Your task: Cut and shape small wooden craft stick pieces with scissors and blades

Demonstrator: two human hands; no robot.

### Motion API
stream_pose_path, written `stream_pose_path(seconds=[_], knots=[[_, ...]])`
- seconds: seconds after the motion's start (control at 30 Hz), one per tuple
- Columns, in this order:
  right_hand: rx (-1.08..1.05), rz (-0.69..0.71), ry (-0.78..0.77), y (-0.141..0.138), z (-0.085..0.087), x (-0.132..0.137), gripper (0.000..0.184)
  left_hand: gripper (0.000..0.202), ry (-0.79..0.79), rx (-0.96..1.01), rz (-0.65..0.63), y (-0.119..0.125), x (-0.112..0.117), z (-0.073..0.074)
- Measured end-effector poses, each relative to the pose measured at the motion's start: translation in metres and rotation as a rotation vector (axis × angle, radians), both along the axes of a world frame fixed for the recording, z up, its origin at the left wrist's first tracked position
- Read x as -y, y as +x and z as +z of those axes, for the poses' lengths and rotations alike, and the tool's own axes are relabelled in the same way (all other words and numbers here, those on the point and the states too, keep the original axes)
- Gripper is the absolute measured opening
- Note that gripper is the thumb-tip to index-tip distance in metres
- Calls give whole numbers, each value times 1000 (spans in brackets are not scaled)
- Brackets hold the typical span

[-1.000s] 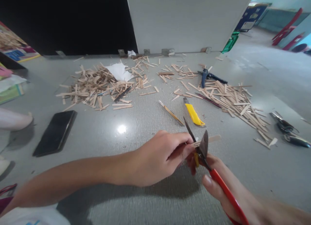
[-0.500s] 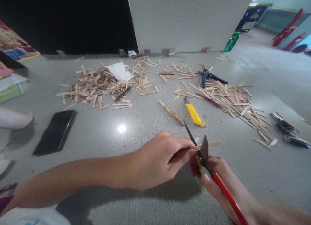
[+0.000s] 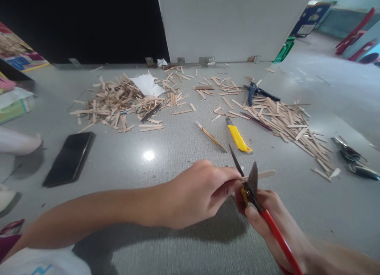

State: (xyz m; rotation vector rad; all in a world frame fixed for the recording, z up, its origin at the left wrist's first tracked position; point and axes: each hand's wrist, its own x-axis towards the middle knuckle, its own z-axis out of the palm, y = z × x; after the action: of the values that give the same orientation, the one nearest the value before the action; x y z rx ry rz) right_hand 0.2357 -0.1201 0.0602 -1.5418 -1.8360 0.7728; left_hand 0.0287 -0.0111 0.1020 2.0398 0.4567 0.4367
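Observation:
My left hand (image 3: 196,194) pinches one end of a wooden craft stick (image 3: 263,174), which lies level and points right. My right hand (image 3: 271,219) grips the red handles of a pair of snips (image 3: 251,180); the dark blades stand apart with the stick between them. Both hands hover low over the grey floor (image 3: 166,148), close to me. The stick's left end is hidden by my fingers.
Heaps of wooden sticks lie at far left (image 3: 118,103) and right (image 3: 285,120). A yellow utility knife (image 3: 239,138), a pencil (image 3: 211,137), a black phone (image 3: 69,158), blue pliers (image 3: 257,92), dark tools (image 3: 352,160) and a white board (image 3: 231,21) surround me. Someone's foot (image 3: 19,140) rests at left.
Both hands have drifted slightly right and down with the stick and snips. The blades remain apart around the stick.

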Motion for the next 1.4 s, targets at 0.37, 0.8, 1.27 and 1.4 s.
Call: stream_pose_path(seconds=[0.37, 0.8, 1.27, 1.4], knots=[[-6, -31, -85, 3, -5, 3, 49, 19, 87, 2, 39, 1, 1, -1], [-225, -6, -310, 0, -3, 0, 51, 19, -14, -26, 64, 2, -1, 1], [-276, 0, -327, 1, -5, -2, 51, 24, -104, -47, 86, 4, 0, 5], [-287, 6, -327, 1, -3, -4, 52, 25, -121, -46, 92, 4, 0, 5]])
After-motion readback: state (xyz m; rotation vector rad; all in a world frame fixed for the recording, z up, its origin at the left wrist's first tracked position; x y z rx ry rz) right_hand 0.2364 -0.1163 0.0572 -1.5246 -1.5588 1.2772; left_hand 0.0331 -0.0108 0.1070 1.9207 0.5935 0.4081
